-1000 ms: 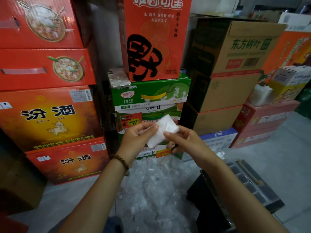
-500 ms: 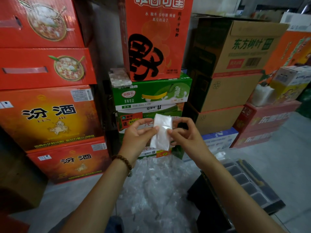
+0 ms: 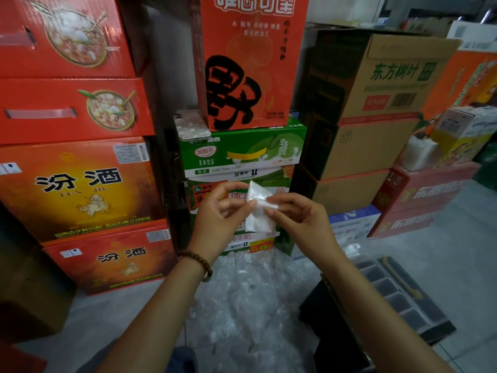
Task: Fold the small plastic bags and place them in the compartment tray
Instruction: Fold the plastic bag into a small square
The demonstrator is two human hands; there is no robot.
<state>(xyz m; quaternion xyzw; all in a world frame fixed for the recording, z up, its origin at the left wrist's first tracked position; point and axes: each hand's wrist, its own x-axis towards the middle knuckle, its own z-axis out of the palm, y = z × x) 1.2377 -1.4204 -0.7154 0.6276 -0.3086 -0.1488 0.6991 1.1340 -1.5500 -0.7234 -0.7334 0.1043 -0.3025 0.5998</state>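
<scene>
Folding is in hand: the left hand (image 3: pixel 220 214) and right hand (image 3: pixel 298 219) each pinch one bag (image 3: pixel 259 208) between thumb and fingertips, up at chest height, at 12 o'clock from the heap of bags (image 3: pixel 250 300). Next comes creasing it flat, then carrying it to the tray (image 3: pixel 427 316) at 4 o'clock. The bag looks thin, cloudy-clear and crinkled, partly doubled.

Stacked red cartons (image 3: pixel 72 184), green milk boxes (image 3: pixel 242 152), a phone (image 3: pixel 191 125).
</scene>
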